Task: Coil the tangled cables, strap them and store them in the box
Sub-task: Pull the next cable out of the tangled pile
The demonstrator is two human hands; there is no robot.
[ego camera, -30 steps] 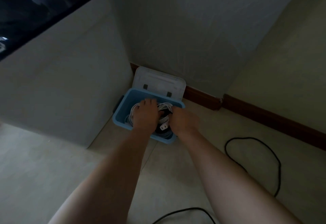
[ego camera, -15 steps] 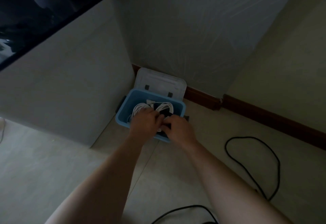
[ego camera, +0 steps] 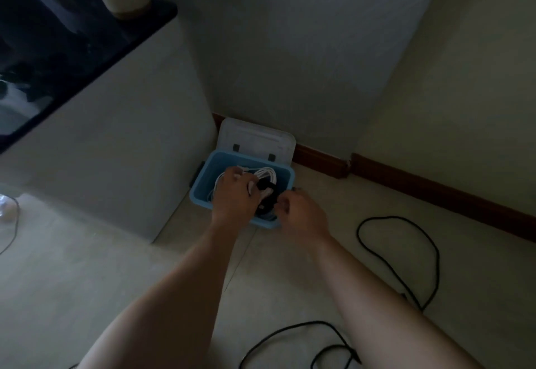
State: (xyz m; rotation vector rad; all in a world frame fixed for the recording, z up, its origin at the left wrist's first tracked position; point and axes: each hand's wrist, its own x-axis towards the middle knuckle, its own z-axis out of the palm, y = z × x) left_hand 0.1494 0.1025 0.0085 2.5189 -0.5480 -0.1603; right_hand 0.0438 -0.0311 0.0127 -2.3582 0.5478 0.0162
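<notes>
An open blue box [ego camera: 203,194] stands on the floor in the corner, its white lid [ego camera: 258,139] leaning back against the wall. Inside lie a coiled white cable [ego camera: 268,172] and a black cable [ego camera: 268,204]. My left hand [ego camera: 235,194] reaches into the box, its fingers curled round a black end of the cable bundle. Over the box's front right corner my right hand [ego camera: 303,213] hovers with curled fingers beside the black cable; whether it holds anything is hidden.
A long loose black cable [ego camera: 435,252] loops over the tiled floor to the right and runs on to the bottom edge [ego camera: 290,328]. A white cabinet [ego camera: 116,151] with a dark top stands close left of the box. A brown skirting board [ego camera: 435,188] lines the wall.
Both hands lay flat on the cables in the box; now the right hand has drawn back to the front right corner and the left hand has curled round the bundle.
</notes>
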